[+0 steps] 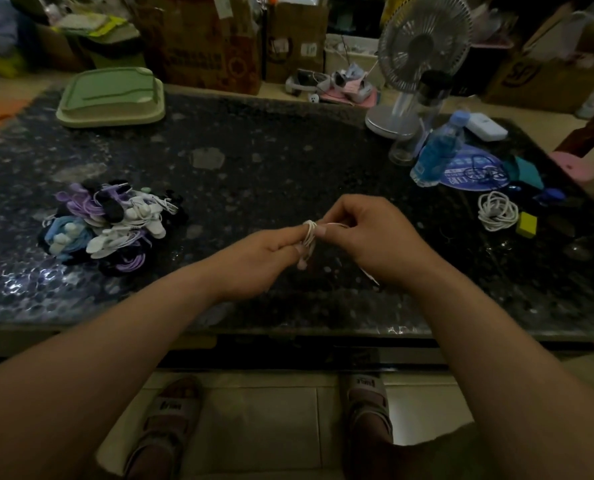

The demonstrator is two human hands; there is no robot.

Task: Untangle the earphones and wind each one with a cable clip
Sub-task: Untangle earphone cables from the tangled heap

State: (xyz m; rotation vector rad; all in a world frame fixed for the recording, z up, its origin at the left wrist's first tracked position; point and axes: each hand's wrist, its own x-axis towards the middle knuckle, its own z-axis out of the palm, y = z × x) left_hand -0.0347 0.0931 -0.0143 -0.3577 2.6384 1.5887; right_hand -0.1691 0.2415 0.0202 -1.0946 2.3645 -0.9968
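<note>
A white earphone cable [310, 233] is wound in loops around the fingertips of my left hand [260, 254], above the middle of the dark speckled table [254, 161]. My right hand [371, 237] pinches a strand of the same cable right beside those loops. A thin white piece hangs below my right wrist. At the left lies a pile of purple, white, black and blue cable clips [111, 223]. A second white earphone [497, 211] lies coiled loosely at the right.
A green lidded box [111, 97] sits at the back left. At the back right stand a desk fan [423, 57], a clear bottle, a blue bottle [435, 154], a white box and a round blue card. A small yellow block [526, 224] lies by the coiled earphone.
</note>
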